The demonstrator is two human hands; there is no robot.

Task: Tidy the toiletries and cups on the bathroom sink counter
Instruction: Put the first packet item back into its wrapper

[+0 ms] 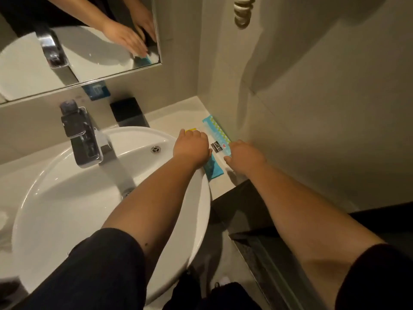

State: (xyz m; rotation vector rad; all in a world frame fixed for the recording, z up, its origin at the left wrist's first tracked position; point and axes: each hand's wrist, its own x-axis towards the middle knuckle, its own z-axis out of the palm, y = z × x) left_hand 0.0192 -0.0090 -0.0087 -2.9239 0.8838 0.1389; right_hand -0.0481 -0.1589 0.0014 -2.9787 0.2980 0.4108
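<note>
To the right of the white basin (199, 211), flat toiletry packets lie on the pale counter (178, 113). A long teal-and-white dotted packet (215, 130) runs along the wall. A second teal packet (213, 168) sits nearer the counter's front edge. My left hand (192, 146) rests palm down over a small yellow packet (190, 130) and the inner edge of the teal packets. My right hand (245, 155) presses on the near end of the dotted packet. The mirror reflection shows the fingers lying fairly straight on the packets. No cups are visible.
A chrome faucet (82, 139) stands behind the basin. A black box (128, 111) and a blue packet (96, 90) sit at the back under the mirror (89, 41). The wall (312, 108) is tight on the right, and a coiled cord (242, 12) hangs above.
</note>
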